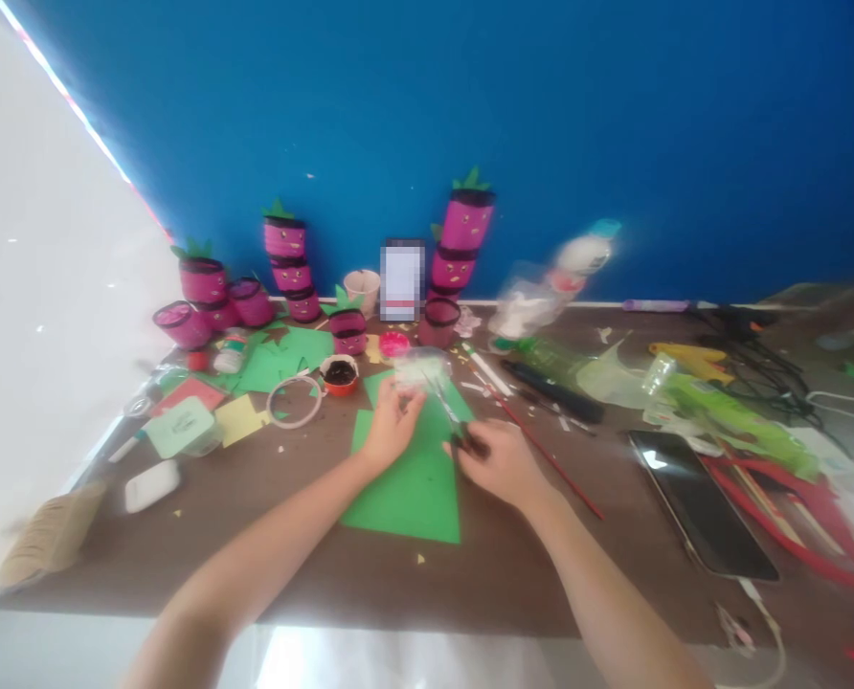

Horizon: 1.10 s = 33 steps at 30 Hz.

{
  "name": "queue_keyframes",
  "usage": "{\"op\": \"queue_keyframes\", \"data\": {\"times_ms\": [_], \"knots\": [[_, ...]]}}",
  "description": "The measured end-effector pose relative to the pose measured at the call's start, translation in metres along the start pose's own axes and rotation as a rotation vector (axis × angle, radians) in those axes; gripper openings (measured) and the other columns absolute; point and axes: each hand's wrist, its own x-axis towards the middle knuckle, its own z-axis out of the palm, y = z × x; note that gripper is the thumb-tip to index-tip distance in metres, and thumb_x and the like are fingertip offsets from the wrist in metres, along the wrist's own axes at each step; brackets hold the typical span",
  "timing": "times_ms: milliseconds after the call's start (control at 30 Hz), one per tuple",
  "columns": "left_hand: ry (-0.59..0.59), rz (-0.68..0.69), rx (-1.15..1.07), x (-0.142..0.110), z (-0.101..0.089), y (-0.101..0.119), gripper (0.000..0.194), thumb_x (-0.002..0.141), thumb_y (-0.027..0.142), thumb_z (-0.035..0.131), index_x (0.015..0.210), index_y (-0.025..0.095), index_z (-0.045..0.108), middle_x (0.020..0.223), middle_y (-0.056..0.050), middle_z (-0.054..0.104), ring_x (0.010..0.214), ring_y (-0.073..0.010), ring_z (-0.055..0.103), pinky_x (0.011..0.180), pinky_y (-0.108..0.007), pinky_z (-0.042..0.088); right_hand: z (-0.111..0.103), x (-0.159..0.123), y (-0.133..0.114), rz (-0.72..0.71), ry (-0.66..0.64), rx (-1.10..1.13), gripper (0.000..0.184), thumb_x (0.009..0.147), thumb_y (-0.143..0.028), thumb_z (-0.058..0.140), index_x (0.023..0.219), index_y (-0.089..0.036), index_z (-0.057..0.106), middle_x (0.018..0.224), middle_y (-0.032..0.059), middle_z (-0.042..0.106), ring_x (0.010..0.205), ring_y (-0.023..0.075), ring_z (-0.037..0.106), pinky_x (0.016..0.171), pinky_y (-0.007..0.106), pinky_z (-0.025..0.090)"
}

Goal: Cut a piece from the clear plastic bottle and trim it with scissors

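- Bare forearms (247, 584) come in over the near table edge, closest to me, reaching to the middle of the table.
- From where I stand, the left hand (393, 423) seems to pinch a clear plastic piece (431, 364) by its near edge, though blur softens the fingertips.
- That piece is at the far end of the green sheets (405, 493), just beyond the left fingers.
- It looks light and thin; I'd expect it to flex, slip a little and crease if squeezed, so the rim seems the best hold.
- The right hand (503, 461) is curled round the dark handles of scissors (442, 395), blades pointing at the plastic; they look stiff, best held by the loops.
- Labels on the small bottle (232, 352) and white bottle (583, 255) are too blurred to read; the propped phone's (402, 277) screen is pixelated. I can make out no brand.
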Motion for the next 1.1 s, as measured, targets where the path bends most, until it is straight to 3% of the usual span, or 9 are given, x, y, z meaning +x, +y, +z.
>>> {"op": "queue_keyframes", "data": {"times_ms": [333,633,1100], "knots": [[0.042,-0.047,-0.051,-0.002,0.003,0.005,0.028,0.083,0.043,0.05,0.078,0.017,0.06,0.092,-0.007,0.053,0.086,-0.0162,0.055,0.086,-0.034,0.042,0.013,0.0,-0.006,0.219,-0.069,0.359,0.046,0.072,-0.041,0.06,0.05,-0.021,0.025,0.046,-0.0068,0.027,0.047,0.0074,0.025,0.045,0.022,0.023],[0.055,-0.13,-0.106,-0.002,0.002,0.009,0.027,0.082,0.041,0.052,0.074,0.017,0.06,0.089,-0.005,0.053,0.082,-0.0149,0.055,0.082,-0.03,0.042,0.014,0.004,-0.011,0.382,-0.145,0.651,0.041,0.068,-0.047,0.064,0.052,-0.018,0.04,0.05,-0.0043,0.037,0.049,0.0084,0.034,0.045,0.022,0.03],[0.075,-0.139,-0.102,-0.001,0.002,0.007,0.028,0.083,0.041,0.051,0.077,0.016,0.061,0.085,-0.004,0.051,0.08,-0.0145,0.054,0.083,-0.031,0.043,0.013,0.009,-0.011,0.501,-0.181,0.765,0.041,0.062,-0.051,0.068,0.055,-0.016,0.046,0.051,-0.0053,0.035,0.049,0.0078,0.033,0.045,0.023,0.028]]}}
